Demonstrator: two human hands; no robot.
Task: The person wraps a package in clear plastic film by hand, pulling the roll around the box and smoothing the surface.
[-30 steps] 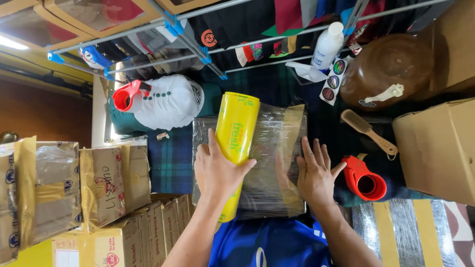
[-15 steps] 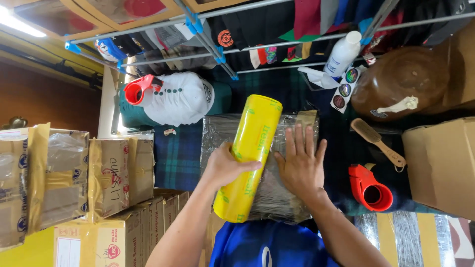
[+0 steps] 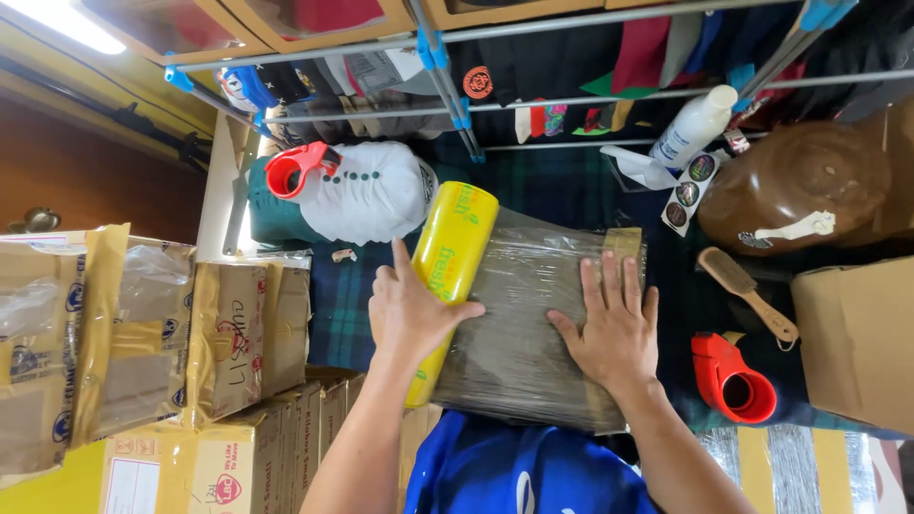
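Under both hands lies a box wrapped in clear film.
Left hand (image 3: 411, 312) is curled around a yellow roll of wrap (image 3: 447, 276), holding it against the left side of the wrapped box (image 3: 533, 324). Right hand (image 3: 614, 328) is open and flat, pressing on the box top with fingers spread. Just right of that hand are a red tape holder (image 3: 731, 379) and a wooden brush (image 3: 747, 295). Past the left hand's fingers sits a white cap (image 3: 367, 195), and brown cardboard boxes (image 3: 228, 333) stand to its left.
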